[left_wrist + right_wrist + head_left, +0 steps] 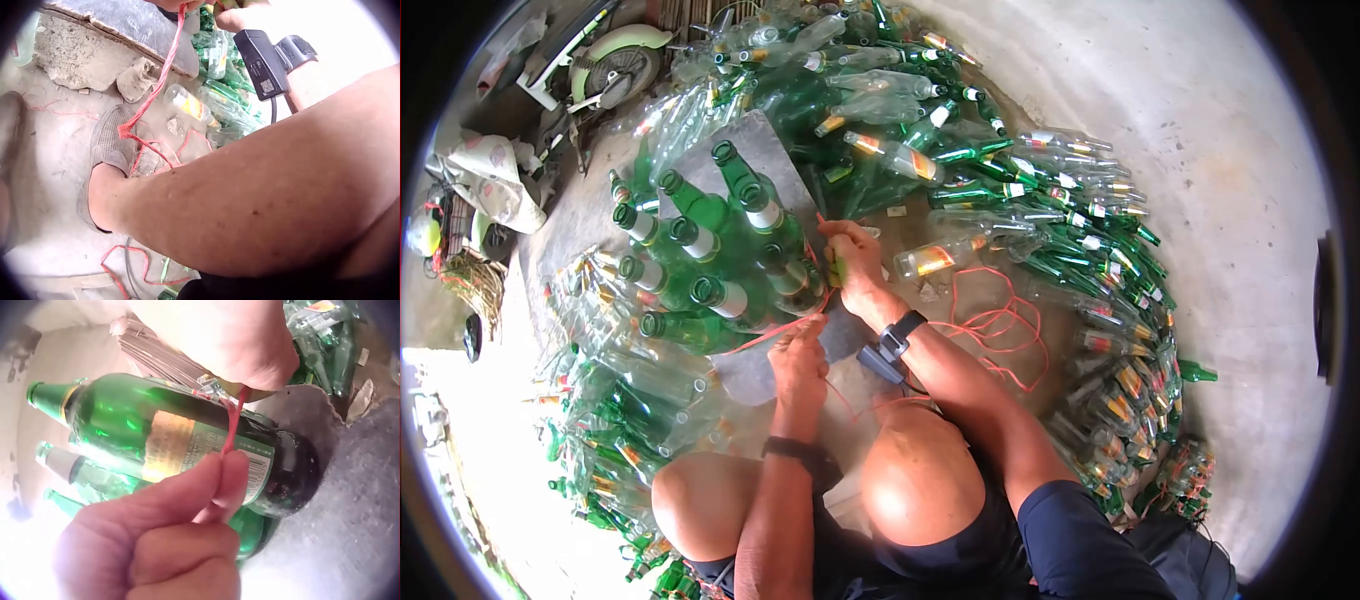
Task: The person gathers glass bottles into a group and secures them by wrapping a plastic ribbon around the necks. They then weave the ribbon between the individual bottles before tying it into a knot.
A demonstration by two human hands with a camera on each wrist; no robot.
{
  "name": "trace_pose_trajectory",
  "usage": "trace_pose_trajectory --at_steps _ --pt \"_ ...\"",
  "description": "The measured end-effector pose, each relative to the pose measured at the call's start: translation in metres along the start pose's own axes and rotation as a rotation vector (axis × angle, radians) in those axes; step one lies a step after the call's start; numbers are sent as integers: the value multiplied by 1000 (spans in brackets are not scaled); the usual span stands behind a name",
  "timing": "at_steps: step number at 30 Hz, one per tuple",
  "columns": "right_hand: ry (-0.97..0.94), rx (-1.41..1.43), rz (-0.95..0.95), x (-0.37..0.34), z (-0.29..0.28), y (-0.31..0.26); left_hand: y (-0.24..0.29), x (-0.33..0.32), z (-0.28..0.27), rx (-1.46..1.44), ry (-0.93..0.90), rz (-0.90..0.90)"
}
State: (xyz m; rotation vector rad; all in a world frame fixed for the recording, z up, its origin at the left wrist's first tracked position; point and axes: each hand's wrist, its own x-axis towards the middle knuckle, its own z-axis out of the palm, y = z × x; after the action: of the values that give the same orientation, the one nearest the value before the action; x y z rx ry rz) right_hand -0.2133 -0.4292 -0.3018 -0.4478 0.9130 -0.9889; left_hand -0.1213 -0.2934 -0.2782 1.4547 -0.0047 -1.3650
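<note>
Green glass bottles (700, 225) stand in a tight bundle on a grey slab (752, 132), with red cord (772, 336) round their sides. At the bundle's near side my left hand (800, 358) pinches the cord between thumb and fingertips. My right hand (856, 262) is at the bundle's right side, its fingers curled on the cord, with a small yellow-green thing (836, 270) at the palm, mostly hidden. The right wrist view shows a short stretch of cord (231, 428) between the two hands, before a labelled bottle (112, 412). A cord tail (164, 78) hangs below my left hand.
Loose red cord (1000, 335) lies in loops on the floor at the right. Piles of empty bottles (1090, 260) surround the work on several sides. One clear bottle (940, 258) lies near my right hand. My knees (920, 470) are close below the hands.
</note>
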Motion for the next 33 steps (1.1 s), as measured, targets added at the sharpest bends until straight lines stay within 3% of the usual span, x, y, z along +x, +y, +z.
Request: trace_pose_trajectory --at_steps 5,9,15,18,20,21,24,33 --pt "22 -321 -372 23 4 23 4 -8 3 17 17 41" --pt "-15 -383 -327 17 6 10 -2 -5 2 56 28 62" --pt "-10 -492 -461 18 4 11 -6 -2 -3 104 14 126" --pt "0 -493 -297 6 -7 -2 -2 -5 -1 82 0 89" --pt "-57 -407 -63 -9 -10 -16 0 -5 -2 112 -38 35" --pt "-78 -484 -250 -9 -14 -8 0 -5 -4 112 -18 35" --pt "-234 -345 -96 -21 -40 -7 -6 -6 -4 122 -58 84" --pt "-221 -156 77 -59 -57 -8 -11 -12 11 125 -81 94"
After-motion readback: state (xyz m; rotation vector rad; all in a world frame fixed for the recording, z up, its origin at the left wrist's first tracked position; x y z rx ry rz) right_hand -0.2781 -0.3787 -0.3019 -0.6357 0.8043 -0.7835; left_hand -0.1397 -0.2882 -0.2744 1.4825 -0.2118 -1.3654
